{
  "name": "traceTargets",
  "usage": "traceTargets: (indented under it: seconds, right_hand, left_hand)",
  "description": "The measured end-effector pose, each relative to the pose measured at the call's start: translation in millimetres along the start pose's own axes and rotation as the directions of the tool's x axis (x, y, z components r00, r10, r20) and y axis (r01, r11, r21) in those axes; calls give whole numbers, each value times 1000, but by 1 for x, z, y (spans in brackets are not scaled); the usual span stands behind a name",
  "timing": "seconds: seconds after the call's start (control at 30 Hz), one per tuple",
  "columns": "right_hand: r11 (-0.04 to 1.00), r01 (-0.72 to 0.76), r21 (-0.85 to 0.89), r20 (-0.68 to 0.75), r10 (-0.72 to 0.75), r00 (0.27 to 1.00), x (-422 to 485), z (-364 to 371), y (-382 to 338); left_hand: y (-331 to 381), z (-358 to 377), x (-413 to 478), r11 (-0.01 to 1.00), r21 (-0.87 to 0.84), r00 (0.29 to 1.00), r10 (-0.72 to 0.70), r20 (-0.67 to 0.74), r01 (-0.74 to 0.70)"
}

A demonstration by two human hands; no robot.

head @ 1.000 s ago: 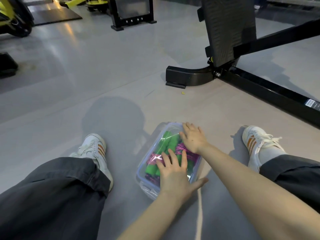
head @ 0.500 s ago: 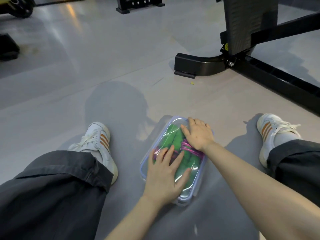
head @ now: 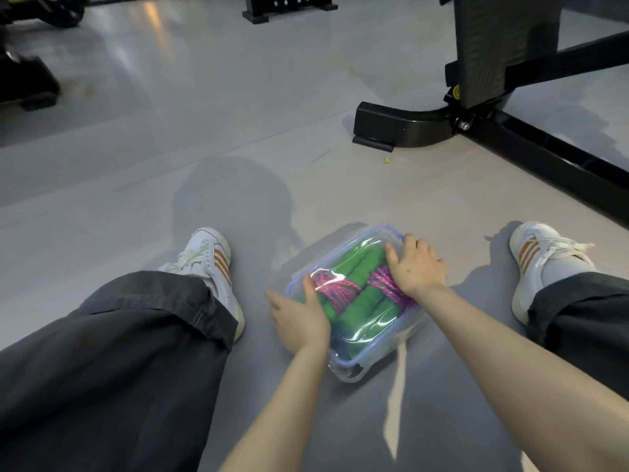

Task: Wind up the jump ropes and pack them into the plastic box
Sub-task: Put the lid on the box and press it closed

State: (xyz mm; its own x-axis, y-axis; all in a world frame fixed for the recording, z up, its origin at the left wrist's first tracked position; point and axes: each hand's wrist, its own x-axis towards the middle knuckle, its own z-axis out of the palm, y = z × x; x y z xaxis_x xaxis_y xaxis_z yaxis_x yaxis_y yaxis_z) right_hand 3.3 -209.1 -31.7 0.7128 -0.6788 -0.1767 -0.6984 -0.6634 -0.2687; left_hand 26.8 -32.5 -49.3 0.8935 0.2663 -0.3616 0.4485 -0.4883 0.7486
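Observation:
A clear plastic box (head: 354, 369) with a bluish rim stands on the floor between my legs, with its lid on. Through the lid I see wound jump ropes (head: 362, 299) with green handles and magenta cord. My left hand (head: 299, 318) is at the box's left edge: the thumb lies on the lid's rim and the other fingers reach down beside the wall, mostly hidden. My right hand (head: 417, 267) presses flat on the far right part of the lid, fingers spread.
My legs in dark trousers and white shoes (head: 207, 264) (head: 541, 257) flank the box. A black machine base (head: 401, 129) and its rail (head: 551, 168) lie ahead to the right. More black equipment (head: 27, 83) stands at the far left on the grey floor.
My left hand has slid off the top of the lid to the box's left edge. My right hand stays pressed on the far right of the lid.

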Motion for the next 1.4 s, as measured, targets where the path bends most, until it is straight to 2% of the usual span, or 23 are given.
traceTargets:
  seconds: [0.07, 0.1, 0.17, 0.27, 0.4, 0.5, 0.6, 0.7, 0.77, 0.83, 0.93, 1.1, 1.17, 1.23, 1.3, 1.33, 1.4]
  right_hand:
    - [1000, 29, 0, 60, -29, 998, 1, -7, 4]
    - [999, 36, 3, 84, -36, 996, 2, -9, 5]
    - [998, 59, 8, 99, -59, 993, 2, -11, 5]
    - [996, 89, 19, 98, -90, 991, 0, -9, 6]
    - [997, 78, 7, 60, -78, 995, -7, -11, 14]
    - [1000, -17, 13, 38, 16, 999, -15, -16, 39]
    - [995, -94, 34, 34, 92, 995, -21, -17, 57]
    - [988, -100, 119, 59, 94, 994, -22, -13, 61]
    - [968, -107, 229, 116, 82, 990, -18, -13, 64]
    - [919, -114, 378, 166, 54, 985, -12, -14, 68]
    - [846, -147, 513, 239, 24, 971, -6, -11, 74]
    - [679, -238, 695, 376, -62, 924, 4, -13, 83]
    - [593, -305, 745, 450, -110, 886, 2, -14, 81]
    - [624, -294, 724, 401, -34, 915, 8, -9, 82]
    - [700, -293, 651, 321, 96, 942, 12, 0, 83]
    - [744, -274, 610, 250, 147, 957, 14, 5, 83]
    - [823, -223, 522, 104, 197, 975, 13, 7, 80]
  left_hand:
    - [0, -2, -11, 962, -174, 977, -202, 61, 210]
    - [1, -4, -17, 932, -238, 962, -264, 65, 272]
    - [1, -8, -25, 890, -307, 940, -335, 58, 336]
    - [0, -3, -32, 885, -296, 928, -373, 12, 360]
    - [-11, 7, -34, 953, -216, 970, -233, -75, 212]
    - [-9, 12, -16, 986, -163, 999, -33, 21, 36]
    - [-2, 18, 3, 986, -66, 972, 160, 175, -150]
    - [-3, 21, 10, 971, -31, 949, 240, 206, -238]
    - [-7, 21, 14, 967, -79, 942, 253, 220, -241]
    - [-7, 21, 15, 956, -215, 934, 254, 252, -202]
    - [-6, 21, 13, 913, -400, 909, 232, 347, -80]
    - [-12, 24, 24, 812, -533, 809, 136, 571, 239]
    - [-12, 22, 22, 797, -538, 799, 122, 589, 275]
    - [-6, 21, 17, 858, -498, 872, 142, 469, 128]
    - [-5, 21, 13, 903, -424, 919, 227, 323, -74]
    - [-6, 21, 14, 905, -371, 917, 311, 249, -206]
    - [-4, 21, 13, 856, -171, 840, 513, 176, -487]
